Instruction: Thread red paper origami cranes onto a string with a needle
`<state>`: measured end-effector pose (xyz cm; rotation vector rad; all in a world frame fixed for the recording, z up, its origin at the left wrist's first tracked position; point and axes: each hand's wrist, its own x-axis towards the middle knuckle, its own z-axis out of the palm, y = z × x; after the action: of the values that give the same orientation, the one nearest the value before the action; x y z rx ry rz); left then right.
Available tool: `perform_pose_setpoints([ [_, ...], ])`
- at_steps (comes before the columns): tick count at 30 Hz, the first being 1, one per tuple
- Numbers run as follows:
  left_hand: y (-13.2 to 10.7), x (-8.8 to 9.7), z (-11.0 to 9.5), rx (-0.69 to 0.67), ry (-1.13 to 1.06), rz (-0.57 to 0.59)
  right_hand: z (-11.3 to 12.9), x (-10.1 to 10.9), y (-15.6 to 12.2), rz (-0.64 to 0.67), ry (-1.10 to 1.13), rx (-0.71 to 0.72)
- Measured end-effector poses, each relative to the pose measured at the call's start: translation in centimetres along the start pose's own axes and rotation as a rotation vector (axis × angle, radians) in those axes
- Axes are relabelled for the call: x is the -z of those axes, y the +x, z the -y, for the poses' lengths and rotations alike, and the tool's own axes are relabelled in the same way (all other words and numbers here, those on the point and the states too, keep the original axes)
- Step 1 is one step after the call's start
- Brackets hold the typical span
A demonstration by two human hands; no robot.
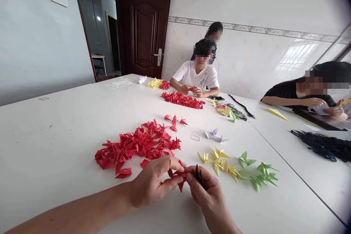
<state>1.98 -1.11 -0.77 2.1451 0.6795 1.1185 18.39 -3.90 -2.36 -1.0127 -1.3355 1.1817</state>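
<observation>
The left hand point(153, 184) pinches a red folded paper piece point(181, 180) between thumb and forefinger; the fingers are closed on it. The right hand point(210, 197) meets it fingertip to fingertip, its fingers closed on a dark folded paper piece point(199, 175) that stands upright, just right of the red one. The red piece is small, sharply creased and pointed, with one tip hanging below the left fingertips. Both pieces are held just above the table, between the two hands.

Beyond the left fingers lies a red paper pile point(137, 146) of like pieces. Beyond the right fingers lie yellow folded pieces point(219, 161), with green folded pieces point(260, 175) further right. Further out are a red loop point(195, 138) and pale folded pieces point(215, 135).

The surface is a white table point(55, 135), matt, with a seam running on the right. A heap of black cords point(323, 146) lies far right. Three other people sit along the far and right sides. The room has white tiled walls and a dark wooden door point(145, 25) standing ajar
</observation>
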Motion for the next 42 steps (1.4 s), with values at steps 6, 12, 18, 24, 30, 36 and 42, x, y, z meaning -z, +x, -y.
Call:
perform_pose_setpoints([
  [6, 0.2, 0.08, 0.06, 0.072, -0.007, -0.033, 0.07, 0.06, -0.31, 0.005, -0.068, 0.017],
  [12, 0.54, 0.26, 0.07, 0.115, 0.103, -0.139, -0.01, 0.35, -0.69, 0.003, -0.27, 0.07],
  [18, 0.65, 0.24, -0.04, 0.165, 0.11, -0.136, -0.06, 0.41, -0.64, 0.049, -0.37, 0.047],
  [24, 0.61, 0.44, 0.0, 0.208, 0.106, -0.108, 0.01, 0.47, -0.65, 0.062, -0.394, 0.073],
  [30, 0.39, 0.22, 0.29, 0.19, 0.125, -0.085, 0.21, 0.25, -0.49, 0.081, -0.454, 0.052],
  [36, 0.34, 0.22, 0.4, 0.19, 0.129, -0.048, 0.09, 0.2, -0.4, 0.086, -0.456, 0.048],
  [42, 0.33, 0.18, 0.59, 0.185, 0.1, -0.034, 0.07, 0.24, -0.24, 0.097, -0.467, 0.074],
])
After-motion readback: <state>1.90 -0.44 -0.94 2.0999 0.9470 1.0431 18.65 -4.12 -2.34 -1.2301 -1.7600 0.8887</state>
